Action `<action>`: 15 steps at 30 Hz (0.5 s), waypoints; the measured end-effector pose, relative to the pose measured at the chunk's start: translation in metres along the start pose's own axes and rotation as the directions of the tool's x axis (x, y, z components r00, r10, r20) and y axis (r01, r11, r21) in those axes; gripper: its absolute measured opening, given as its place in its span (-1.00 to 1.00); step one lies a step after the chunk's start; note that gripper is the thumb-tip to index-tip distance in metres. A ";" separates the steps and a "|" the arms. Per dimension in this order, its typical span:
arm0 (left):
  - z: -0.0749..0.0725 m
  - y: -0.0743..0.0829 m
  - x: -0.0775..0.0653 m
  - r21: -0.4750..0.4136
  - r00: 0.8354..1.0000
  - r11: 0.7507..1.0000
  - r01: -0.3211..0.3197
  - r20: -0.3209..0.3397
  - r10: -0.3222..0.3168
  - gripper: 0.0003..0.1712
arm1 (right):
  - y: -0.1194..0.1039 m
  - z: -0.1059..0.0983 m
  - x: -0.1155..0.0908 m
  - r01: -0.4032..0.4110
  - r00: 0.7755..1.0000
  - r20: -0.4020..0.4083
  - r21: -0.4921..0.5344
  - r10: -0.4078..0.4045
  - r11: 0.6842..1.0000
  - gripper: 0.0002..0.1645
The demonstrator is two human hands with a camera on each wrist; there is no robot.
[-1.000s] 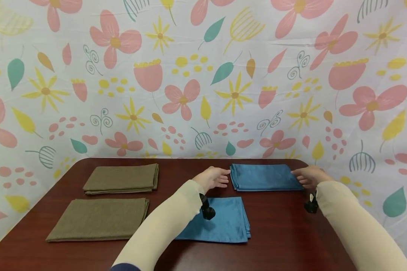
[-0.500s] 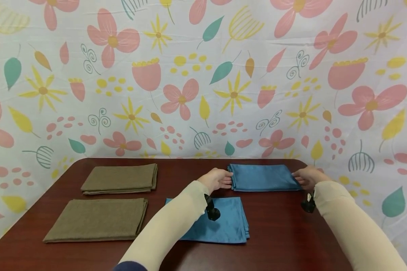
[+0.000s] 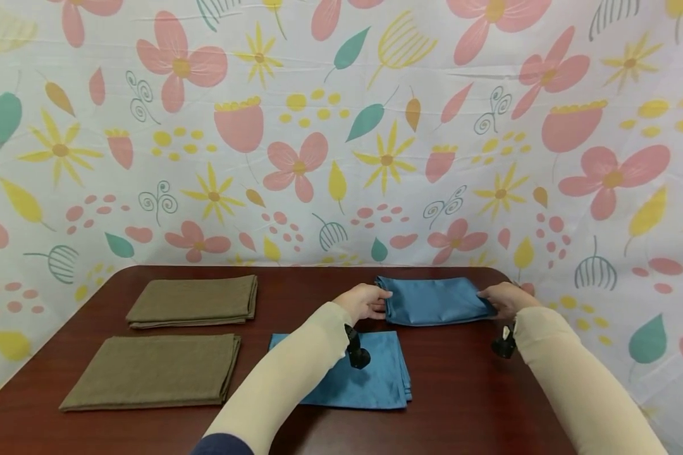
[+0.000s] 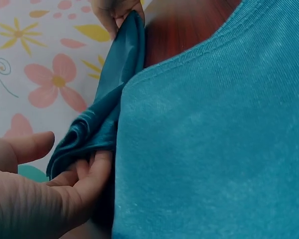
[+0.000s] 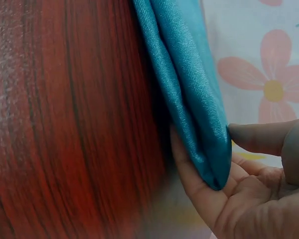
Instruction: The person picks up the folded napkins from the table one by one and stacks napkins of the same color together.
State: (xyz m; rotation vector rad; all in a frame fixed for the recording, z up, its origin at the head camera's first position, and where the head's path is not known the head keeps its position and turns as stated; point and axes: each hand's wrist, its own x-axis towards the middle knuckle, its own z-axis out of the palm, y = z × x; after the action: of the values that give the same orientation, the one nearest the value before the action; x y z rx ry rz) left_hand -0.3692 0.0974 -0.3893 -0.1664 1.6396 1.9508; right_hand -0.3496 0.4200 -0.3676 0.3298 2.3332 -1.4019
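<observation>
The far folded blue cloth (image 3: 435, 301) lies between my two hands at the back right of the table, its front edge slightly raised. My left hand (image 3: 366, 302) holds its left end; in the left wrist view the fingers curl beneath the layered cloth (image 4: 92, 124), and the thumb stands a little off it. At the other end my right hand (image 3: 505, 298) grips the corner, with fingers under the blue cloth (image 5: 189, 84) and the thumb against its side in the right wrist view. A second folded blue cloth (image 3: 370, 379) lies nearer, partly hidden by the left forearm.
Two folded olive-brown cloths, a far one (image 3: 196, 300) and a near one (image 3: 148, 371), lie on the left of the dark red-brown table (image 3: 455, 411). Close behind the table's back edge hangs a flower-patterned white curtain (image 3: 341, 158).
My left hand has moved right to the far blue cloth and taken its left end. The right hand has closed on the other end. The cloth's front edge has lifted slightly; the view has turned slightly right.
</observation>
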 end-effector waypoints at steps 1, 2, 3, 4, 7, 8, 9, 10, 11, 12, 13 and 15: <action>0.000 0.001 0.000 0.005 1.000 1.000 0.001 0.003 -0.001 -0.33 | 0.001 0.000 0.001 0.001 1.000 0.005 0.006 -0.001 1.000 -0.14; 0.001 0.002 0.000 0.008 1.000 1.000 0.003 0.003 -0.003 -0.33 | 0.001 -0.001 0.001 0.001 1.000 0.006 0.015 -0.001 1.000 -0.13; 0.001 0.002 0.005 0.011 1.000 1.000 0.004 -0.002 -0.004 -0.34 | 0.002 -0.001 0.002 0.002 1.000 0.006 0.027 -0.002 1.000 -0.13; -0.002 0.000 0.017 0.011 1.000 1.000 0.006 0.010 -0.006 -0.33 | 0.002 -0.001 0.002 0.000 1.000 -0.001 0.030 0.000 1.000 -0.13; -0.012 -0.013 0.066 0.015 1.000 1.000 0.015 0.019 -0.015 -0.30 | 0.004 0.002 0.003 -0.007 1.000 -0.002 0.061 0.007 0.998 -0.12; -0.016 -0.019 0.084 0.018 1.000 1.000 0.017 0.018 -0.017 -0.29 | 0.004 0.003 0.003 -0.011 1.000 -0.008 0.063 0.011 0.998 -0.13; -0.024 -0.025 0.106 0.017 0.999 1.000 0.018 0.034 -0.019 -0.25 | 0.005 0.004 0.003 -0.013 1.000 -0.011 0.061 0.014 0.998 -0.13; -0.029 -0.029 0.120 0.030 0.999 0.999 0.020 0.040 -0.021 -0.22 | 0.005 0.005 0.003 -0.020 1.000 -0.017 0.063 0.021 0.998 -0.13; -0.026 -0.028 0.112 0.052 1.000 0.999 0.007 0.021 -0.008 -0.22 | 0.005 0.006 0.003 -0.026 1.000 -0.016 0.077 0.027 0.997 -0.13; -0.028 -0.027 0.114 0.061 0.999 0.998 0.005 0.033 -0.007 -0.18 | 0.005 0.007 0.003 -0.030 0.999 -0.017 0.086 0.031 0.996 -0.14; -0.028 -0.025 0.107 0.068 1.000 0.998 0.006 0.026 -0.008 -0.15 | 0.005 0.007 0.003 -0.031 0.999 -0.017 0.092 0.033 0.995 -0.15; -0.023 -0.016 0.077 0.072 1.000 0.997 -0.004 0.012 0.004 -0.12 | 0.004 0.008 0.003 -0.031 0.999 -0.015 0.099 0.033 0.995 -0.15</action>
State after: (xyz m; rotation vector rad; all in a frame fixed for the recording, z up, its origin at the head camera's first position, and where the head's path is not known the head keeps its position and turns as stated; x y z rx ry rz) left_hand -0.4308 0.1041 -0.4425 -0.1228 1.7010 1.8886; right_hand -0.3490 0.4148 -0.3757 0.4075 2.2659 -1.5081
